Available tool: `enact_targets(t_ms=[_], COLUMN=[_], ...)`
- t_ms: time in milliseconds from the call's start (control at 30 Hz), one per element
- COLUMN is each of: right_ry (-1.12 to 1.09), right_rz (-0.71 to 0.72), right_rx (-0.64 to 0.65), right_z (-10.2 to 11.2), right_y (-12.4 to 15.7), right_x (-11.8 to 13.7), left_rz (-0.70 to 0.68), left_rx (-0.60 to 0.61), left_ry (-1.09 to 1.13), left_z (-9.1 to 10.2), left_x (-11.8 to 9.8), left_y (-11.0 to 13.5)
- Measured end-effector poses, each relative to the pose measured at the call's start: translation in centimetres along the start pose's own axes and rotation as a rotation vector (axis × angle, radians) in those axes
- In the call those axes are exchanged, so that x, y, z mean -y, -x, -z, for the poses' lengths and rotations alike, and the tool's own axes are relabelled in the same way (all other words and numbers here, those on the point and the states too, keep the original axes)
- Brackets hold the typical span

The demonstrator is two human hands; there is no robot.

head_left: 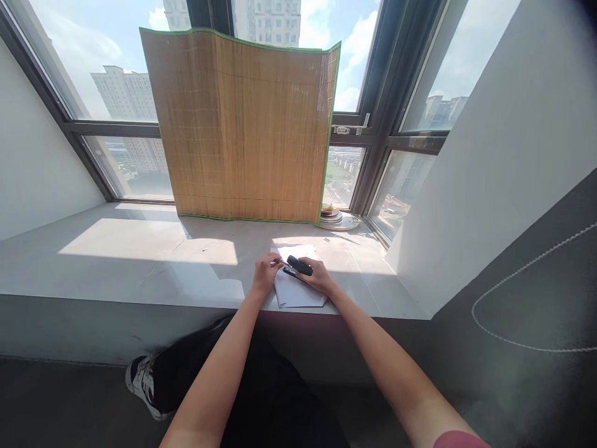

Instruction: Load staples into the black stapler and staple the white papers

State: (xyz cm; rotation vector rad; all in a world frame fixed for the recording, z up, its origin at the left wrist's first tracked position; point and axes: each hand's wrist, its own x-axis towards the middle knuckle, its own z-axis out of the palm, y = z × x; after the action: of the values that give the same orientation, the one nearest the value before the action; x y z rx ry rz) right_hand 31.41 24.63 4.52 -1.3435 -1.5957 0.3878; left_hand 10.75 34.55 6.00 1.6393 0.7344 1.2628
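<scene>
A black stapler is in my right hand, its top arm tilted up from the base. My right fingers are wrapped round its rear end. My left hand is pinched closed at the stapler's left side, by its front end. Something small and thin shows at my left fingertips, too small to name. Beneath both hands, white paper sheets lie on the window ledge, near its front edge.
The pale window ledge runs below the windows, partly sunlit. A bamboo mat with green edging leans upright against the glass. Stacked round plates or lids sit by its right corner. A white beaded cord hangs at the right.
</scene>
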Motion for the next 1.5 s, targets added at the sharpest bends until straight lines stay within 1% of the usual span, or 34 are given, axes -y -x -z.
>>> enact_targets(t_ms=[133, 233, 333, 433, 500, 567, 700, 867, 967, 1067, 1133, 1200, 1300, 1367, 1500], right_ry=[-0.074, -0.097, -0.093, -0.104, -0.108, -0.104, -0.088, -0.090, -0.117, -0.140, -0.136, -0.132, -0.140, -0.142, -0.138], right_rz=[0.010, 0.018, 0.009, -0.015, -0.024, -0.029, -0.030, -0.023, -0.027, -0.031, -0.011, 0.009, 0.017, 0.013, 0.014], right_rx=[-0.072, -0.034, -0.036, -0.060, -0.059, -0.046, -0.033, -0.040, -0.046, -0.053, -0.043, -0.032, -0.026, -0.026, -0.020], right_z=[0.1, 0.1, 0.1, 0.3, 0.4, 0.4, 0.4, 0.5, 0.6, 0.5, 0.5, 0.5, 0.6, 0.7, 0.7], right_y=[0.2, 0.2, 0.1, 0.0, 0.0, 0.0, -0.1, 0.0, 0.1, 0.1, 0.0, -0.1, -0.2, -0.3, -0.4], right_x=[-0.5, -0.8, -0.9, -1.0, -1.1, -1.2, -1.6, -1.5, -1.3, -1.4, -1.7, -2.0, -2.4, -2.5, -2.5], left_rz=[-0.088, -0.124, -0.076, -0.013, 0.001, -0.001, 0.015, 0.102, 0.112, 0.071, 0.043, 0.048, 0.078, 0.070, 0.060], left_rx=[0.042, 0.061, 0.034, -0.002, -0.021, -0.029, 0.008, -0.037, -0.043, 0.024, 0.079, 0.135, 0.287, 0.373, 0.430], left_ry=[-0.094, -0.129, -0.088, 0.017, 0.066, 0.051, -0.049, -0.018, 0.006, -0.016, -0.094, -0.190, -0.309, -0.360, -0.393], left_z=[0.4, 0.2, 0.0, 0.0, 0.2, 0.4, 1.2, 2.0, 1.9, 1.8, 1.7, 1.8, 1.9, 2.0, 2.2], left_x=[-0.6, -1.2, -1.8, -2.2, -2.4, -2.4, -2.1, -1.5, -1.3, -0.8, -0.3, 0.1, 0.6, 0.7, 0.8], left_y=[0.2, 0.5, 0.6, 0.5, 0.4, 0.2, 0.1, 0.2, 0.0, -0.4, -0.7, -0.8, -0.7, -0.6, -0.5])
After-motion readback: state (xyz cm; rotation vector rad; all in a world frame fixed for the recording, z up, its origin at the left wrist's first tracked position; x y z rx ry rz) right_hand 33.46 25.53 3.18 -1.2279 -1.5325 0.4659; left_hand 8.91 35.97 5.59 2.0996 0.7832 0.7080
